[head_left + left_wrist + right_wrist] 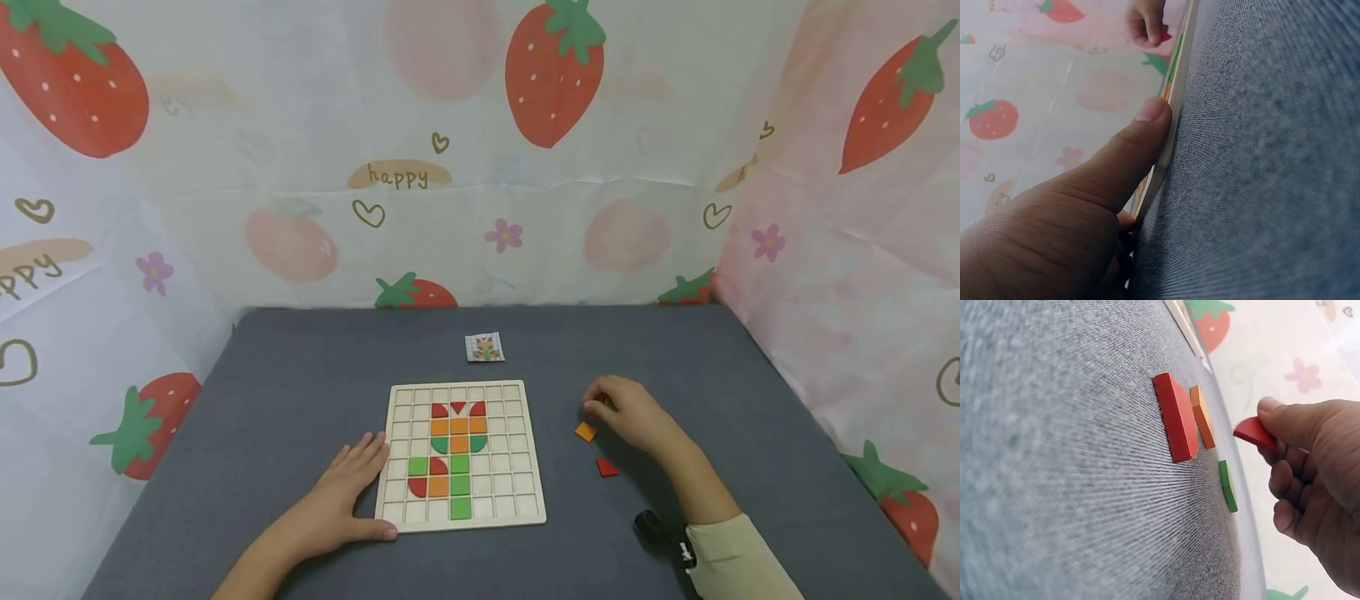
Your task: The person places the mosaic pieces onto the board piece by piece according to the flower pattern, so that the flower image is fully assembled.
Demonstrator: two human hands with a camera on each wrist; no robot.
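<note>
My right hand (633, 414) is raised a little over the cloth, to the right of the board. Between thumb and forefinger it pinches a red rounded-edge tile (1252, 431), plain in the right wrist view. Below and near it lie an orange square tile (586, 432), a red tile (607, 467) and a green tile (1228, 486); the hand covers the green one in the head view. My left hand (337, 498) rests with spread fingers against the left edge and lower left corner of a wooden grid board (506, 485). Red, orange and green tiles form a flower shape in its cells.
A small pattern card (484, 347) lies behind the board on the grey cloth (315, 358). A black strap (660, 532) is at the right wrist, by the sleeve. Strawberry-printed curtains (300, 125) stand along the back and both sides.
</note>
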